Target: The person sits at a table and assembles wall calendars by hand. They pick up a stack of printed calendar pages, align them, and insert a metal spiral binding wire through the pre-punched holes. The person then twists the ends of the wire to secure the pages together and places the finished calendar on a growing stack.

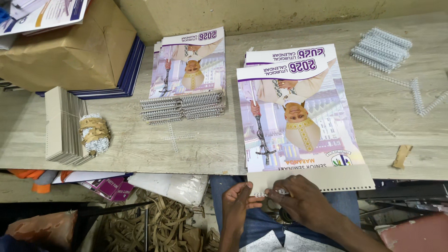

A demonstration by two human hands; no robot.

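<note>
We have both hands at the near edge of the wooden table [205,144], working at the punched lower border of a wall calendar [298,126] that lies flat with its cardboard backing overhanging the edge. Our left hand [235,203] is curled, fingertips pinching the border from below at its left end, and our right hand [305,203] comes in beside it, thumb and forefinger closed on a short piece of white wire binding [270,192] seated along the perforated strip; the two hands are almost touching there. Under this calendar sits a further stack of the same sheets, its top peeping out at the far end. To the left stands a bound stack of calendars [189,70] with their wire spines facing us, and in front of it a loose strip of binding [174,136] lies on the table. Farther left are a bundle of grey cards [63,123], a taped roll of wire [95,133] just beside it, and a brown paper parcel [70,46]. At far right lie more binding coils [380,46], well apart from our hands
</note>
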